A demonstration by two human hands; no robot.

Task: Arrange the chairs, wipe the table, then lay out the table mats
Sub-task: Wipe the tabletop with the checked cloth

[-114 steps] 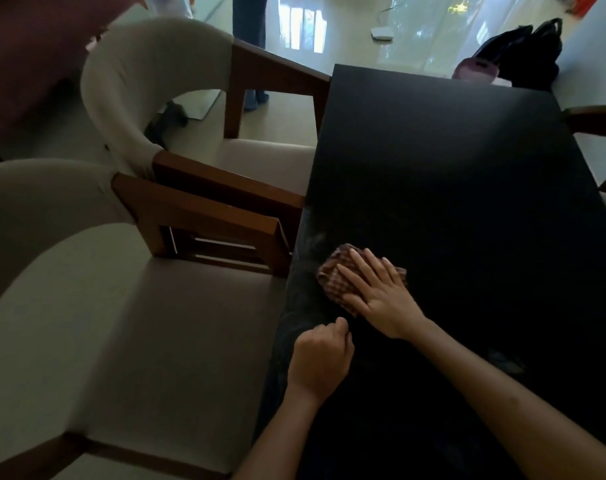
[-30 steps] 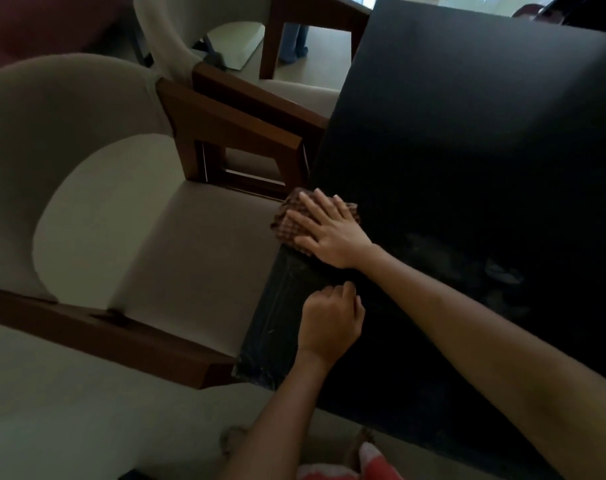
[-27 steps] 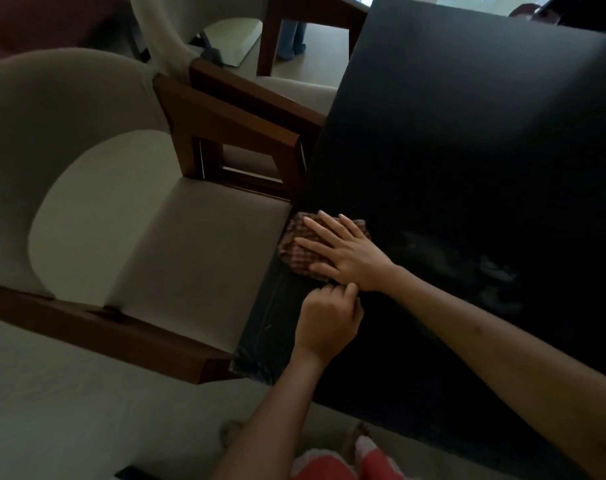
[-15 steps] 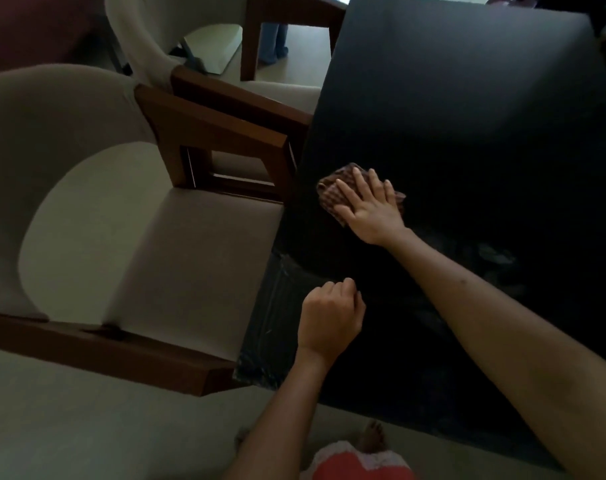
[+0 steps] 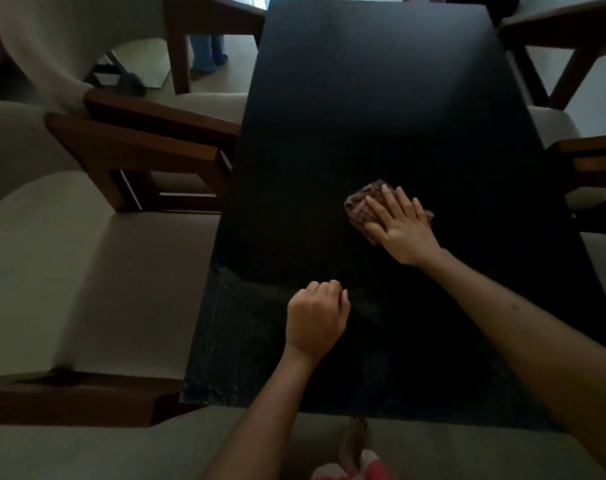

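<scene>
Two bare hands are over the black table [image 5: 381, 109], which runs away from the viewer toward twelve o'clock. The right hand [image 5: 400, 230] lies palm down on a checked brown cloth [image 5: 362, 206] near the middle of the tabletop, a little toward two o'clock from the other hand. Its fingers [image 5: 390, 202] are stretched out flat and slightly spread, pressing the cloth against the surface; part of the cloth shows beyond the fingertips at ten o'clock and a small corner peeks out at the hand's three o'clock side. The left hand [image 5: 317, 318] rests on the table nearer the person, curled into a loose fist with the fingers folded together; whether anything is inside it cannot be told. Faint dull streaks mark the table's near left corner, at about nine o'clock from the fist. Cream-cushioned chairs with brown wooden arms stand at the sides: a near left chair [image 5: 97, 271] and a far left chair [image 5: 163, 109] against the nine o'clock edge, and right-side chairs [image 5: 585, 157] at three o'clock. A bare foot [image 5: 353, 441] shows on the floor at six o'clock.
</scene>
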